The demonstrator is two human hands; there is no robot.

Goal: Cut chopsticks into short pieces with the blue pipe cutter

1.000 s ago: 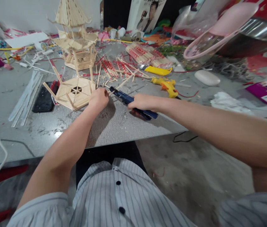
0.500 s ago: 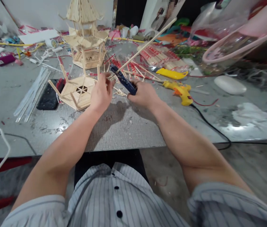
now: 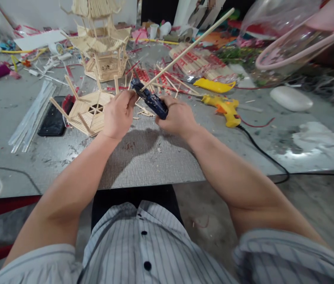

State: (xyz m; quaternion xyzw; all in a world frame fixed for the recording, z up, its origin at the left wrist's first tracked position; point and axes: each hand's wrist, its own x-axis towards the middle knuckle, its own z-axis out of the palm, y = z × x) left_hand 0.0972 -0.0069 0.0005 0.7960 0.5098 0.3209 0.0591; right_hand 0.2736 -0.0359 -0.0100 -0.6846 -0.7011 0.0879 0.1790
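My right hand (image 3: 179,117) is closed round a dark blue pliers-like hand tool (image 3: 156,104), whose jaws point up and left. A long thin wooden stick (image 3: 189,48) passes the tool's head and slants up to the right. At the stick's lower end, my left hand (image 3: 119,114) pinches it close to the jaws; the fingertips are partly hidden. Just left of that hand, a hexagonal wooden stick base (image 3: 81,115) with several upright posts lies on the table. Behind it stands a tiered wooden pavilion model (image 3: 103,55).
A yellow glue gun (image 3: 224,109) with a black cord and a yellow utility knife (image 3: 214,85) lie to the right. Wrapped stick bundles (image 3: 201,63) are behind them. Clear glue sticks (image 3: 34,114) and a black phone (image 3: 53,118) lie left. A white oval object (image 3: 291,98) rests far right.
The view has shifted slightly, so the table things sit further left. Both hands keep hold of the stick and tool; the stick's far end appears higher and further right.
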